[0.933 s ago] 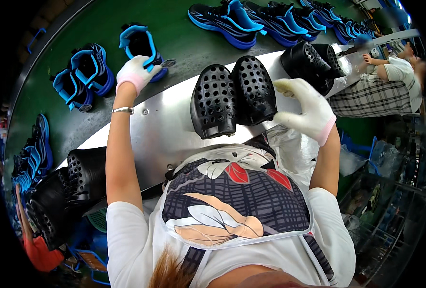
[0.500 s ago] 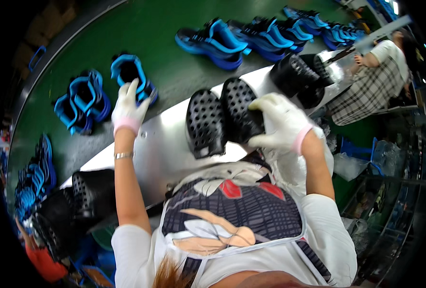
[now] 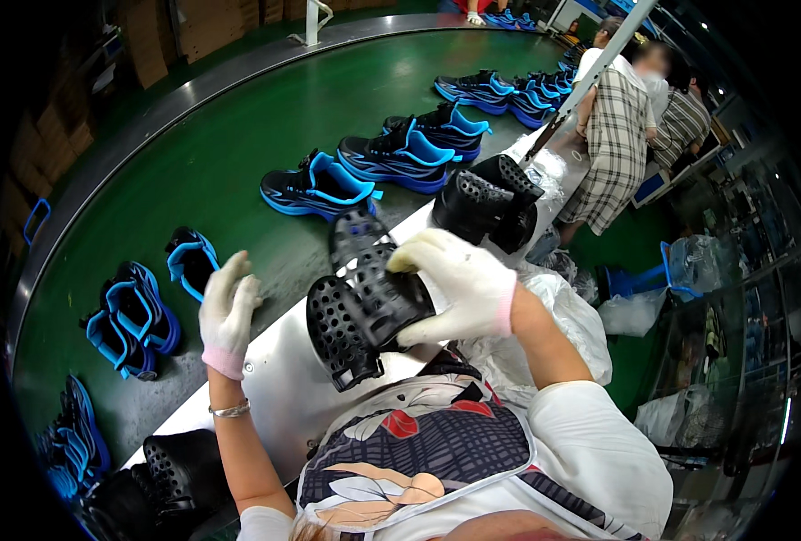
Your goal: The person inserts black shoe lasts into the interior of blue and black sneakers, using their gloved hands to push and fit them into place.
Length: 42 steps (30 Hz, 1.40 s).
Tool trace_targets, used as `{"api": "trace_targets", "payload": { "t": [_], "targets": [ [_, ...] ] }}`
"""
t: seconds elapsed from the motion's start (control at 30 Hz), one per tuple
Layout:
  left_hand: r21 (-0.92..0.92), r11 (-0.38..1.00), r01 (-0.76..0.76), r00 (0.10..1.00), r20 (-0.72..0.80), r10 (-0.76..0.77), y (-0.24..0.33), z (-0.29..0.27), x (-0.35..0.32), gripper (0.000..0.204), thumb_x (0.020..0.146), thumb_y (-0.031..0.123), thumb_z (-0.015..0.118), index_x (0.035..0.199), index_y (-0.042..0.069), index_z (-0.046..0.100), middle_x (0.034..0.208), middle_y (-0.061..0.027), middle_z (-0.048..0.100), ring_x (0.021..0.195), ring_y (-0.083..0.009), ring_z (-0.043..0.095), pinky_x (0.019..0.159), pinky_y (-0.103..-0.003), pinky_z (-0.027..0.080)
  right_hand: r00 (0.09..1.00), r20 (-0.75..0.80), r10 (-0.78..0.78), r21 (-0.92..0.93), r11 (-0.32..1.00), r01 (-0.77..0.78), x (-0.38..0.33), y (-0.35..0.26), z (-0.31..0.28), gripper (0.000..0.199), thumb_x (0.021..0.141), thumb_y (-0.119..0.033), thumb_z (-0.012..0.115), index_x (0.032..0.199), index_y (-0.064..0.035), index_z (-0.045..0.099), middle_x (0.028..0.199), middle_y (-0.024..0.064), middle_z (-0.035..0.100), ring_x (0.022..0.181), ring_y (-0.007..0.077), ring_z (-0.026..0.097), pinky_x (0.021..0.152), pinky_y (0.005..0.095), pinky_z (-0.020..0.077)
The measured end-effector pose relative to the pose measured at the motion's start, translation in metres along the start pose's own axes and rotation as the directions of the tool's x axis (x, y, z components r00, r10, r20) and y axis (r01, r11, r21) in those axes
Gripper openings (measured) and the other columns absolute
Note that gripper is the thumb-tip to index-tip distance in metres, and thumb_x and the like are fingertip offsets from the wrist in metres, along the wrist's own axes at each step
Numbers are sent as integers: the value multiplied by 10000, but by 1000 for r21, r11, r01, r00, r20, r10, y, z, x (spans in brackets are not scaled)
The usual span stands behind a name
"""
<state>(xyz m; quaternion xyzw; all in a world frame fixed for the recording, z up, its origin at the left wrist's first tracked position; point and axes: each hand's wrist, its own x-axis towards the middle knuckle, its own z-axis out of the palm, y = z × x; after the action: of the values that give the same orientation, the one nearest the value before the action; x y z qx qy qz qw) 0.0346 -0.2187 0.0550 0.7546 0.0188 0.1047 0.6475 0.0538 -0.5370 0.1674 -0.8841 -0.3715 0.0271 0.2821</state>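
My right hand (image 3: 463, 284), in a white glove with a pink cuff, is closed on a black perforated plastic shoe form (image 3: 391, 302), thumb at its lower end and fingers over the upper side. A second perforated form (image 3: 333, 326) stands beside it, overlapping its left edge. Behind these is another black holed shape (image 3: 353, 236); I cannot tell whether it is a separate piece. My gloved left hand (image 3: 227, 320) is raised with fingers apart, holding nothing. Just beyond its fingertips sits a black and blue sneaker (image 3: 193, 261) on the green belt.
A shiny metal ledge (image 3: 283, 365) runs along the green conveyor belt (image 3: 238, 135). More sneakers (image 3: 130, 311) stand left, others (image 3: 391, 153) far right. Black forms (image 3: 481, 198) lie on the ledge's right; more (image 3: 179, 464) at lower left. Co-workers (image 3: 612, 135) stand at far right.
My view has shifted. My left hand has come away from the sneaker it was at. My right hand has taken hold of the form beside it and tilted it against the other one.
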Motion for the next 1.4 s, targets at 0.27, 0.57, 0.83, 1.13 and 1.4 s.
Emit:
{"api": "trace_targets", "payload": {
  "t": [0.27,0.57,0.83,1.13,1.4],
  "targets": [
    [-606,724,330,828,554,86,44,46,-5,931,908,645,515,1478,-48,269,1358,-189,519,1214,-270,554,1058,-393,434,957,-75,-281,113,951,288,25,-31,33,644,642,-321,806,1155,-27,548,1116,180,558,1049,376,555,923,437,464],
    [-722,676,147,963,261,68,28,49,-4,653,908,408,645,1355,-1,401,1160,-120,591,1086,-256,617,939,-389,530,1000,8,-28,167,986,26,25,-21,51,635,777,-370,739,1261,-13,534,1194,189,569,1093,343,585,920,407,493],
    [-596,802,39,999,15,-38,15,60,6,390,893,133,575,1262,31,500,1035,-51,593,880,-128,594,786,-288,530,992,-103,74,51,996,-69,27,-5,60,478,843,-433,682,1080,-31,575,939,161,606,823,342,635,697,413,523],
    [-577,763,291,941,317,-119,-11,56,30,492,971,390,586,1288,29,482,1124,-102,607,986,-191,641,867,-368,555,958,-283,-55,-44,998,45,38,7,69,333,794,-361,729,765,-71,567,698,118,589,637,287,621,562,389,488],
    [-242,903,354,865,451,-218,17,72,65,545,996,341,550,1401,-6,437,1222,-102,585,973,-162,600,874,-306,516,899,-301,317,-38,938,-343,21,34,40,304,793,-369,742,877,-85,674,715,95,631,626,251,642,587,349,501]
  ]
}}
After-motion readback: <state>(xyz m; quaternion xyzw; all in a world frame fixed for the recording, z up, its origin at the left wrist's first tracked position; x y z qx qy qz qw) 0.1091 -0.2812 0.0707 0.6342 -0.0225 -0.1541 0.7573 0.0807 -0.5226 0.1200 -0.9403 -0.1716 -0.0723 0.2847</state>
